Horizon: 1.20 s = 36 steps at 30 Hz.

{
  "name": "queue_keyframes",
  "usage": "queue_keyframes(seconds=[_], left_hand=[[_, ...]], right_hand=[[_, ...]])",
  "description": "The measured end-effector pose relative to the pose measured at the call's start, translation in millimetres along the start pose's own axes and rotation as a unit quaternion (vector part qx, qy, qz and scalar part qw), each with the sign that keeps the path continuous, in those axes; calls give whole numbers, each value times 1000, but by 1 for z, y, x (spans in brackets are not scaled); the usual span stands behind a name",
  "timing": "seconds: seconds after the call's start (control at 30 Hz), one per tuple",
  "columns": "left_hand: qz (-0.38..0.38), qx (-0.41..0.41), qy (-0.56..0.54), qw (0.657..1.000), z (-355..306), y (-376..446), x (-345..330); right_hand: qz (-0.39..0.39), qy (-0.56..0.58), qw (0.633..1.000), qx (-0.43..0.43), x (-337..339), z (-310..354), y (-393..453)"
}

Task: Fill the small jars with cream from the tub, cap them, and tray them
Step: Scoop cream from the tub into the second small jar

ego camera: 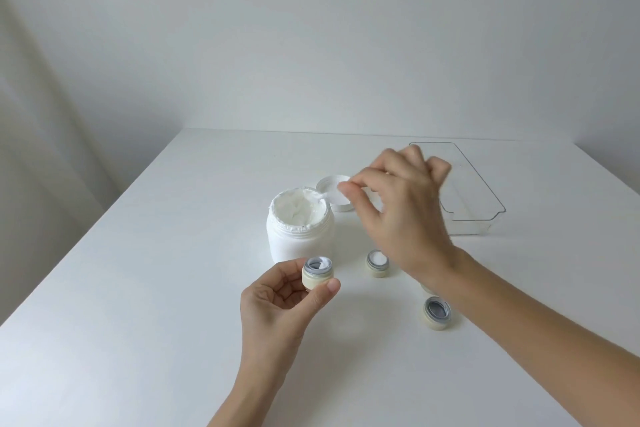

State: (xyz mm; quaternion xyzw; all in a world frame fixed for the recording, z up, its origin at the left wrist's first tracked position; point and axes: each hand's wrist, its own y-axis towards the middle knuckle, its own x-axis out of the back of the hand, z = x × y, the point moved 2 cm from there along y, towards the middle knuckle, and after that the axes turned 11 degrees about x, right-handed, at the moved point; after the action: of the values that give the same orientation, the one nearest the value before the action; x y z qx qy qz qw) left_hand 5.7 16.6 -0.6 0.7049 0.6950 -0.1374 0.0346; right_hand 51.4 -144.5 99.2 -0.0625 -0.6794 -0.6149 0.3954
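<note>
From the head camera, the left hand (277,302) pinched a small jar (318,273) upright, mouth up, just before the open tub (300,230). The right hand (398,204) pinched a white spatula (320,197), tip angled leftward into the tub's cream.

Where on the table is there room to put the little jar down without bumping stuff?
The table is bare left of the tub and along the near edge, below the left hand holding the jar. It is crowded right of the tub: two open jars, the tub lid, the right hand and the clear tray.
</note>
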Motion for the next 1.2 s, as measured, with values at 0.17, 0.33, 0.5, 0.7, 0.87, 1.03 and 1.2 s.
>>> queue_keyframes(seconds=[0.17,0.33,0.5,0.7,0.87,1.03,1.2], left_hand=[[-4,-6,5,1000,-1,0,1],[-4,-7,12,1000,0,0,1],[-5,-5,13,1000,0,0,1],[-4,-6,14,1000,0,1,1],[-2,-11,14,1000,1,1,3],[-4,-15,18,1000,2,2,3],[-16,-22,25,999,3,2,4]], right_hand=[[109,-65,991,42,-35,16,17],[163,-55,985,27,-55,17,23],[171,45,984,-30,-66,12,23],[201,113,971,-68,-70,6,22],[223,153,957,-104,-67,-3,25],[227,181,944,-155,-56,-16,26],[210,212,923,-243,-46,-34,22]])
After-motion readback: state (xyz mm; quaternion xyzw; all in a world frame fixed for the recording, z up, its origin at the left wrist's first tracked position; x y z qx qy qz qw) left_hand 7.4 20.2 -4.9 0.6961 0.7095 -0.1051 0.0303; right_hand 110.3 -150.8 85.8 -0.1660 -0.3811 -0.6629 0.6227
